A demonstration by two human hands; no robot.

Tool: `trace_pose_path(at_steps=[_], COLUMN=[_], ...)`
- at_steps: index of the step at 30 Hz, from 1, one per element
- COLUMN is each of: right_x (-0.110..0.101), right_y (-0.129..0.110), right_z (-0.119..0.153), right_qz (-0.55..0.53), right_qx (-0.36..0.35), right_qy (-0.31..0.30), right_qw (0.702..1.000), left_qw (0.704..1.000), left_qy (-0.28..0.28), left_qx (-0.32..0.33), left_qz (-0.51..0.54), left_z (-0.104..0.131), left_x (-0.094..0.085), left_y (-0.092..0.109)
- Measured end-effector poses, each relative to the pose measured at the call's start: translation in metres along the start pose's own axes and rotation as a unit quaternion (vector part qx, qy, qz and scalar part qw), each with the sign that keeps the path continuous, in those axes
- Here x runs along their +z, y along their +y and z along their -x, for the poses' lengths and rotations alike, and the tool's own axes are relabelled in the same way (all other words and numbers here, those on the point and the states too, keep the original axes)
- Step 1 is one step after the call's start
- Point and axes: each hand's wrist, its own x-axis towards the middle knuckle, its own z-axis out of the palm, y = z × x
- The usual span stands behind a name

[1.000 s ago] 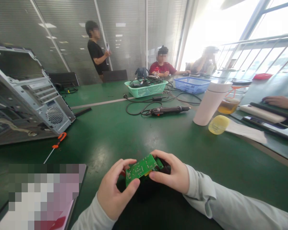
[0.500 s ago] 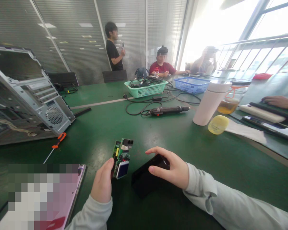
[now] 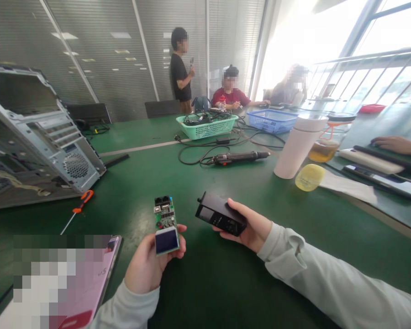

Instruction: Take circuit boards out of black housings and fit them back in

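Note:
A green circuit board (image 3: 164, 217) with a small dark display at its near end rests in my left hand (image 3: 146, 265). The fingers wrap round its right side and the thumb lies along its left, with the component side and screen facing up. My right hand (image 3: 251, 227) grips a black device housing (image 3: 221, 212) by its right end, thumb on top and fingers beneath. The housing is tilted, and its front face with a window and small markings is turned towards me. A gap of green table separates board and housing.
On the left stand an open computer case (image 3: 51, 137), an orange-handled screwdriver (image 3: 78, 209) and a pink folder-like item (image 3: 97, 278). Ahead lies a corded electric screwdriver (image 3: 241, 158), before a green basket (image 3: 208, 130) and a blue basket (image 3: 270, 122). A white tumbler (image 3: 299, 146) stands right.
My right hand has closed on the black housing, lifted it and turned its front towards me. My left hand has rotated the circuit board face up. The standing person has shifted right.

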Motion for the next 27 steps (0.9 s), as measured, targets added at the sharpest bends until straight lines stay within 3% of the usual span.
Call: trace_pose_path(at_steps=[4, 8, 15, 18, 23, 25, 27], right_x=[0.0, -0.005, -0.001, 0.002, -0.003, -0.012, -0.026], right_y=[0.001, 0.006, 0.005, 0.01, 0.011, 0.006, 0.001], right_z=[0.006, 0.002, 0.003, 0.003, -0.002, -0.001, 0.004], right_qz=[-0.058, -0.071, -0.067, -0.046, 0.076, 0.122, 0.236], right_qx=[0.107, 0.155, 0.18, 0.135, -0.059, -0.15, -0.276], right_qy=[-0.112, -0.216, -0.208, -0.174, -0.112, -0.077, -0.012], right_qw=[0.986, 0.961, 0.959, 0.974, 0.989, 0.978, 0.932], left_qw=[1.0, 0.999, 0.999, 0.999, 0.999, 0.999, 0.999], left_qy=[-0.013, -0.019, -0.036, -0.034, -0.039, -0.043, -0.038], left_qx=[0.006, 0.007, 0.001, 0.004, 0.006, 0.004, 0.0], left_qz=[-0.024, -0.042, 0.0, 0.003, 0.001, -0.007, -0.015], left_z=[0.001, 0.001, 0.0, 0.0, 0.0, -0.004, -0.012], left_x=[0.0, -0.001, -0.004, -0.004, -0.006, -0.011, -0.018], left_y=[-0.003, -0.002, -0.001, -0.001, -0.002, -0.006, -0.013])
